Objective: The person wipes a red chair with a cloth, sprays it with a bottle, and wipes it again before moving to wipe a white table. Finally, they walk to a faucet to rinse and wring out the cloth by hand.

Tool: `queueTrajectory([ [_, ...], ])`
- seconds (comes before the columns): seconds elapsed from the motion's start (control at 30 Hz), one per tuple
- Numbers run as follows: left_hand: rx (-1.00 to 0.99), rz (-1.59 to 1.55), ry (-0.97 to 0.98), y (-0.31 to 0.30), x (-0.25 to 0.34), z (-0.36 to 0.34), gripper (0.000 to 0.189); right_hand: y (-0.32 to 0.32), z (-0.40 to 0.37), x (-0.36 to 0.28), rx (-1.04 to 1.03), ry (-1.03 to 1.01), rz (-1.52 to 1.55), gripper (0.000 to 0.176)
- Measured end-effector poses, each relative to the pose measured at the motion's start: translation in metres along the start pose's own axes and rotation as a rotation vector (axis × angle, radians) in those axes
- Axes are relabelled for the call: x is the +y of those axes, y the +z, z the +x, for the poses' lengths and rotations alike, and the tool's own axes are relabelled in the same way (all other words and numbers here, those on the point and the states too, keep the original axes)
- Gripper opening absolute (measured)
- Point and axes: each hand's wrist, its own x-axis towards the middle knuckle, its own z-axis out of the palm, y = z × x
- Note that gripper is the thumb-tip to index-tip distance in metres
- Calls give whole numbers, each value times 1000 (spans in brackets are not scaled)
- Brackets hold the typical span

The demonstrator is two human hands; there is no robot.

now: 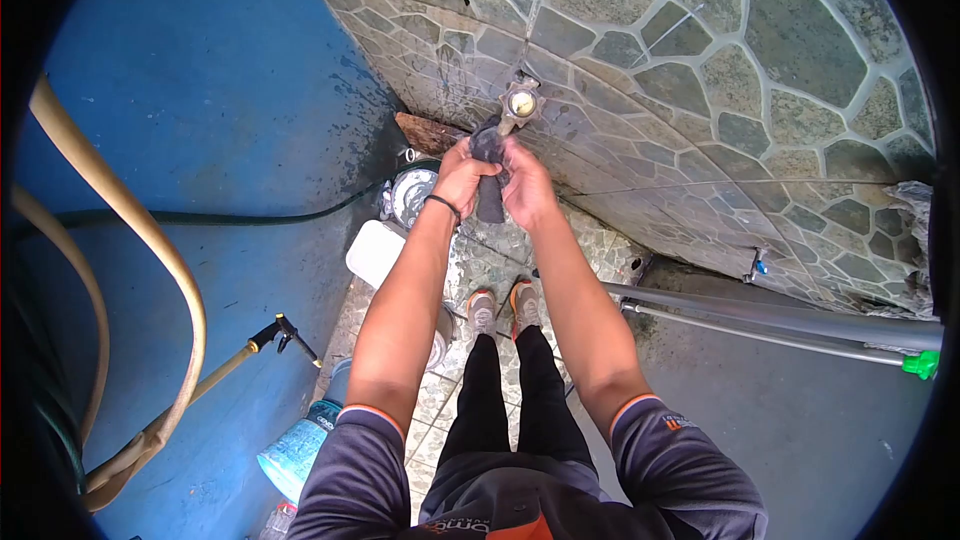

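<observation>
A dark grey wet-looking cloth (489, 202) hangs bunched between my two hands, just under a metal tap (521, 103) on the stone-patterned wall. My left hand (462, 180) is closed around the cloth, its thumb laid across the front. On the other side, my right hand (526, 183) grips the cloth's right edge, fingers curled up close to the tap's spout. Part of the cloth's top is hidden by the spout and fingers. Whether water is running cannot be made out.
Below my left forearm stand a white-topped bucket (412, 195) and a white container (375, 252). A blue bucket (298, 450), a hose with a spray nozzle (285, 335) and thick tan hose (125, 210) are at left. Long pipes (780, 315) and a blue-handled tap (760, 266) are at right.
</observation>
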Motion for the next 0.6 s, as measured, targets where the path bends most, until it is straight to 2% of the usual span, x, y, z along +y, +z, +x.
queueTrajectory([
  [0.03,27,-24,-28,0,-1,-1,33,-6,4,7,-40,-18,-125,20],
  [0.1,81,-69,-81,-2,2,-2,28,-20,17,11,78,-39,-132,23],
  [0.13,80,-193,-123,-4,8,-5,19,-22,17,7,103,-68,-162,25],
  [0.23,152,-14,-138,-31,-5,9,17,-36,19,-6,131,-36,-123,33],
  [0.27,166,-11,-109,-39,-15,15,29,-41,20,-10,138,-24,-71,34],
  [0.37,252,207,-41,-31,-8,9,37,-34,12,-14,118,-25,-1,35],
  [0.4,254,150,-99,-28,-6,9,47,-36,14,-11,85,-31,43,34],
  [0.5,123,50,-189,-6,10,4,49,-40,24,3,-125,-5,113,31],
  [0.53,81,49,-131,-5,2,8,62,-39,26,7,-212,13,124,29],
  [0.6,135,30,-77,-1,-1,11,68,-30,21,5,-161,10,75,27],
])
